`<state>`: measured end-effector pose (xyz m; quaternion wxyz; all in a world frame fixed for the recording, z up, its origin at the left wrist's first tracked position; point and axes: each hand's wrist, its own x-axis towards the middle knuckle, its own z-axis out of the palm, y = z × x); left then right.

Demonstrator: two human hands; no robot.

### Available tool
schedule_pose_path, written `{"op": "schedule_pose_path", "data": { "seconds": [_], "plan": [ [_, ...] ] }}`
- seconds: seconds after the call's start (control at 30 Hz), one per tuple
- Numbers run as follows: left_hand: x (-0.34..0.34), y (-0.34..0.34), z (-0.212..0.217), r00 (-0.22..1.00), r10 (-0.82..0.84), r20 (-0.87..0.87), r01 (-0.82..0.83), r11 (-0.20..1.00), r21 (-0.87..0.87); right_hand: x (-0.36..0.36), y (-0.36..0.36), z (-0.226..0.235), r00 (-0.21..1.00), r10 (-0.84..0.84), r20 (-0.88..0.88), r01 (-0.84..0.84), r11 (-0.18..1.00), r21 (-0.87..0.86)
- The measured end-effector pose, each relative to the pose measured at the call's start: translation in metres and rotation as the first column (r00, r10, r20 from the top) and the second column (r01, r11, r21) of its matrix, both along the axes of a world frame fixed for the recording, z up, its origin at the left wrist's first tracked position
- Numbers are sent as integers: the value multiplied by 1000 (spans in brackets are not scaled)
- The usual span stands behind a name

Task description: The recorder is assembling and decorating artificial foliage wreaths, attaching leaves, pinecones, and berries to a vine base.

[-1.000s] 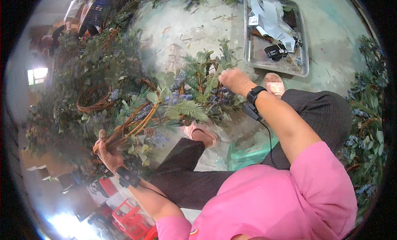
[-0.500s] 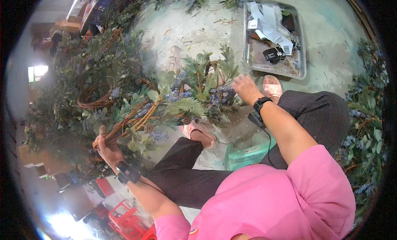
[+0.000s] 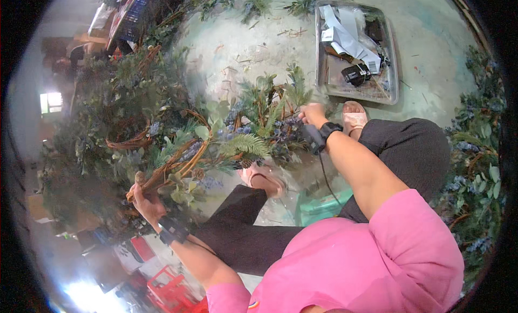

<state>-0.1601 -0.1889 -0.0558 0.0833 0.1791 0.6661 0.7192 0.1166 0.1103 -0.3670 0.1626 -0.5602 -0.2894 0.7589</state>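
A twig wreath with fern leaves, eucalyptus, blue berries and small pine cones stretches across the space in front of me. My left hand is closed around the bundled brown vines at its left end, thumb on top. At the wreath's right end, beside a cluster of blue berries, my right hand has its fingers drawn together at the greenery. What those fingers pinch, if anything, is too small to make out. Dark bands with small devices sit on both wrists.
A large heap of similar greenery fills the left side. A clear plastic bin holding paper tags and a black object stands ahead on the right. More foliage lies at far right. A green stool and red plastic crate are nearby.
My right hand has moved slightly left and nearer to me, its fingers now closed against the wreath's greenery. The left hand keeps its hold on the vines.
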Motion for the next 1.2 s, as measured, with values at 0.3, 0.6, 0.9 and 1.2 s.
{"op": "schedule_pose_path", "data": {
  "seconds": [0.3, 0.6, 0.9, 1.2],
  "plan": [
    [0, 1, 3, 999, -35, 26, 35, 999, 14, -4, -2, 15, 962, 181, 203, -272, 653, 707],
    [8, 8, 3, 1000, -14, 27, 17, 996, -82, 1, 14, 25, 889, 457, 37, -437, 822, 366],
    [6, 23, 4, 994, -21, -107, 13, 998, -69, -15, 20, -2, 843, 463, 274, -532, 793, 296],
    [43, 20, 20, 999, -36, -36, 31, 993, -118, 6, 26, -59, 946, -231, 225, -26, 642, 766]
  ]
}}
